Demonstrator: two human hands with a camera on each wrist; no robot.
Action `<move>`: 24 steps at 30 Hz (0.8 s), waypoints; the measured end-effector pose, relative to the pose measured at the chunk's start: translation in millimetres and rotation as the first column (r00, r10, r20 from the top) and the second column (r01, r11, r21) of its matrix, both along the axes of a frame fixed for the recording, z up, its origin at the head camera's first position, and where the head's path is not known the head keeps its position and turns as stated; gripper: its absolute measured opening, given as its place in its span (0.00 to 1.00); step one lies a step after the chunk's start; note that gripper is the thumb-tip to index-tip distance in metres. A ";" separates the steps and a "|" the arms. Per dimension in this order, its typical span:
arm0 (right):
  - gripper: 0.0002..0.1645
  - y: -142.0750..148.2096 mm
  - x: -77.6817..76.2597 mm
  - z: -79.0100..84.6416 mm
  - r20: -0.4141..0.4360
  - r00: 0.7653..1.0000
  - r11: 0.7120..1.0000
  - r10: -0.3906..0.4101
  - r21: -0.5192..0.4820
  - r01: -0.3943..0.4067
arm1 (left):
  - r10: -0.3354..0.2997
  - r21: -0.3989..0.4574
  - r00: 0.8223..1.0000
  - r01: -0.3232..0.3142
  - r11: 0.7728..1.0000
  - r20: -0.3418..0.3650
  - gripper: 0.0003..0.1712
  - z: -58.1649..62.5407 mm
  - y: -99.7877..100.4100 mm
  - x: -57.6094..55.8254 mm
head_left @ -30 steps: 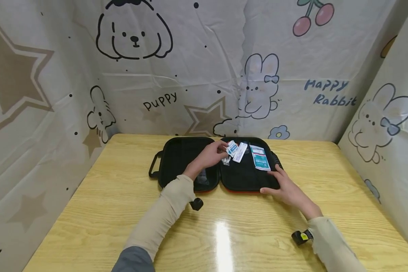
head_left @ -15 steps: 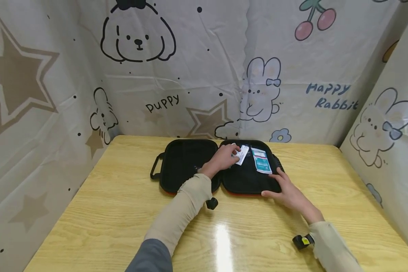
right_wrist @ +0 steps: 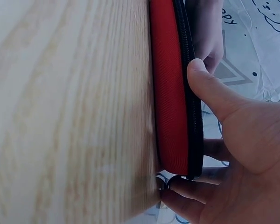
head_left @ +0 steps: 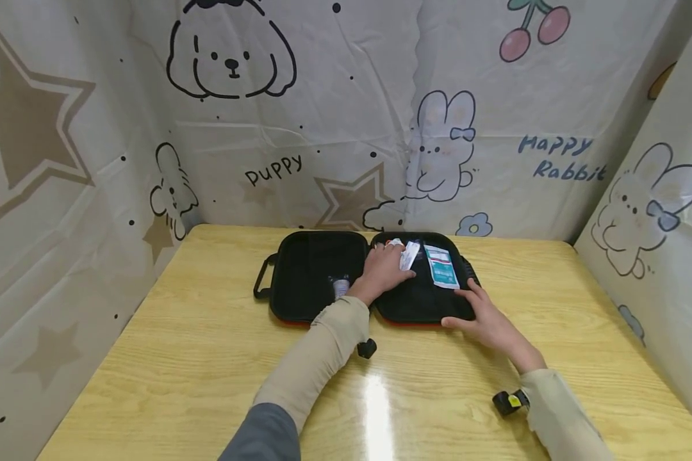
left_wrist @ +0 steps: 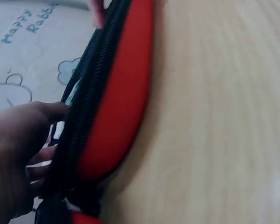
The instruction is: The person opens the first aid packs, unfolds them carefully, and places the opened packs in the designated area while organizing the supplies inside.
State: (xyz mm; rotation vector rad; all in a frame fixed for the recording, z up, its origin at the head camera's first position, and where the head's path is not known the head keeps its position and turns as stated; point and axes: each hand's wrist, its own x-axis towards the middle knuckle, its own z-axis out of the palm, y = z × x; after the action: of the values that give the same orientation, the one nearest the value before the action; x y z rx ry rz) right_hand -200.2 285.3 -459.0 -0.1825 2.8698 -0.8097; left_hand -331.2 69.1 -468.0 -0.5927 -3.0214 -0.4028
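A first-aid case [head_left: 323, 275], black inside and red outside with a zipped rim, lies unfolded flat on the table. My left hand [head_left: 382, 270] reaches into its right half, fingers over small white packets [head_left: 409, 255] and thumb spread aside; the fingertips are partly hidden. To the right of those packets lies a teal-and-white packet [head_left: 441, 267]. My right hand [head_left: 487, 323] holds the front right corner of the case, its thumb on the near zipped rim and its fingers round the side, as the right wrist view shows. A clear-wrapped item [head_left: 340, 286] lies in the left half.
The case's black carry handle [head_left: 261, 276] sticks out at its left side. A wooden table [head_left: 207, 365] carries the case, with a printed cloth [head_left: 300, 115] hanging behind it. Black wrist cameras [head_left: 367, 348] hang below both forearms.
My left hand has moved right, from pinching a small blue-and-white packet near the case's fold to lying over the white packets, its thumb now spread. The right hand keeps its place on the corner.
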 end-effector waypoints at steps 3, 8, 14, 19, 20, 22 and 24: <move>0.55 0.4 -0.5 0.4 0.001 1.000 1.000 0.001 -0.002 -0.001 | 0.037 -0.017 0.999 -0.038 0.999 -0.029 0.38 -3.8 4.5 2.5; 0.54 1.2 -0.2 0.2 -0.002 1.000 1.000 -0.003 0.003 0.003 | 0.045 -0.019 0.996 -0.047 0.999 -0.071 0.31 -3.9 6.2 3.4; 0.53 0.9 -0.2 0.1 -0.006 1.000 1.000 -0.003 0.005 0.003 | 0.016 0.099 0.998 -0.009 0.995 -0.065 0.26 2.7 -2.7 1.4; 0.53 -0.2 0.3 -0.5 0.006 1.000 1.000 -0.004 -0.003 0.004 | -0.010 0.282 1.000 0.012 0.959 -0.009 0.26 9.4 -17.4 0.2; 0.53 -0.3 0.3 -0.7 0.008 1.000 1.000 -0.005 -0.003 0.006 | -0.022 0.316 1.000 0.023 0.948 -0.005 0.25 11.4 -21.2 0.0; 0.53 -0.3 0.0 -0.4 0.012 1.000 1.000 -0.009 -0.003 0.009 | -0.046 0.372 0.999 0.043 0.927 -0.002 0.24 16.3 -29.8 -0.1; 0.53 0.0 -0.4 0.0 0.014 1.000 1.000 -0.011 -0.002 0.011 | -0.074 0.422 0.997 0.071 0.904 -0.010 0.20 21.1 -39.7 0.4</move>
State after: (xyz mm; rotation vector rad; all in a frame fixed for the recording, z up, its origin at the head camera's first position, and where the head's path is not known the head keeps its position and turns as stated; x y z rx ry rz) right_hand -200.6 285.3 -458.9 -0.1607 2.8598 -0.8123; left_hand -330.8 29.5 -446.9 -0.6639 -2.7820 -1.0289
